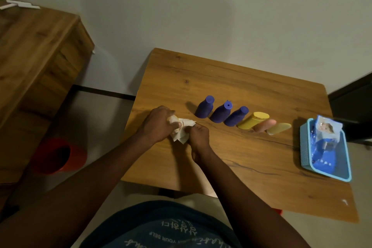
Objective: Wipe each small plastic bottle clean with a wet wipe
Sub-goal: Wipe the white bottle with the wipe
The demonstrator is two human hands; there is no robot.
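Six small plastic bottles stand in a row on the wooden table (241,90): three purple bottles (222,112), a yellow oval-capped bottle (252,121), a pale pink bottle (264,126) and a dull gold bottle (278,128). A seventh, a pale cream bottle (173,120), is mostly hidden in your left hand (159,125), whose grip is closed round it near the table's left edge. Your right hand (198,136) pinches the crumpled white wet wipe (181,135) against it. Turn the bottle slowly in the left grip while the wipe drags along its length, and I'd advise working round the cap and base, since grime probably collects there. Keep a clean fold outward. At the far right, a light blue plastic tray (304,147) holds a blue wet-wipe packet (324,147), its flap lifted.
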